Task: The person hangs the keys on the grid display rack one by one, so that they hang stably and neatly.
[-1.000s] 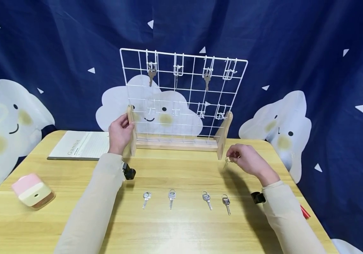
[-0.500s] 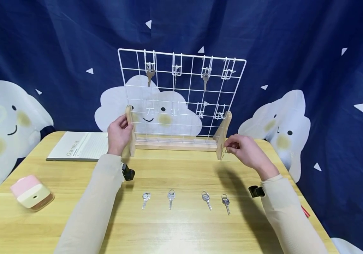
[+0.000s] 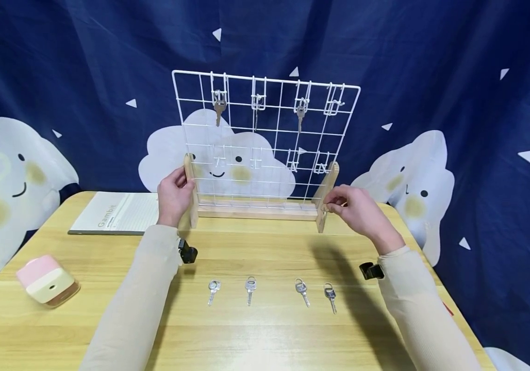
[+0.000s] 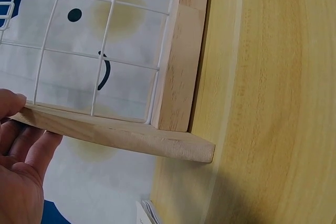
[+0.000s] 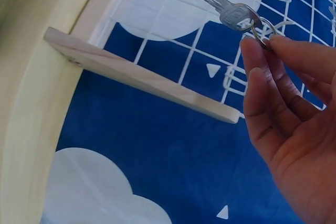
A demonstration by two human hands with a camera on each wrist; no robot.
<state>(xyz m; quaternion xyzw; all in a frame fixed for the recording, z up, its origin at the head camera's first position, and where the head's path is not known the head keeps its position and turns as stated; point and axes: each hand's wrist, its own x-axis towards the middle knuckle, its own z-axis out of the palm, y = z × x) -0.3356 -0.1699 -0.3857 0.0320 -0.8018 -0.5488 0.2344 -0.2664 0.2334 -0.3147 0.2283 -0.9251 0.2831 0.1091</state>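
Note:
A white wire grid rack (image 3: 258, 131) stands on wooden feet at the back of the table. My left hand (image 3: 175, 197) grips its left wooden upright (image 4: 105, 132), thumb on one side and fingers on the other. Beside the right upright (image 3: 327, 193), my right hand (image 3: 357, 212) pinches a key ring (image 5: 261, 34) between thumb and index finger; a silver key (image 5: 223, 10) dangles from it. Three keys hang from hooks in the top row, among them a brownish key (image 3: 220, 111) at the left. The top right hook (image 3: 333, 106) and the lower hooks carry nothing.
Several silver keys with rings, such as the rightmost key (image 3: 330, 296), lie in a row on the wooden table (image 3: 246, 342). A notebook (image 3: 112, 214) lies at back left, a pink and cream box (image 3: 49, 281) in front of it. A patterned blue curtain (image 3: 409, 62) hangs behind.
My right hand has risen and moved slightly left and away from me with the key, now beside the right upright. The left hand stays on the left upright.

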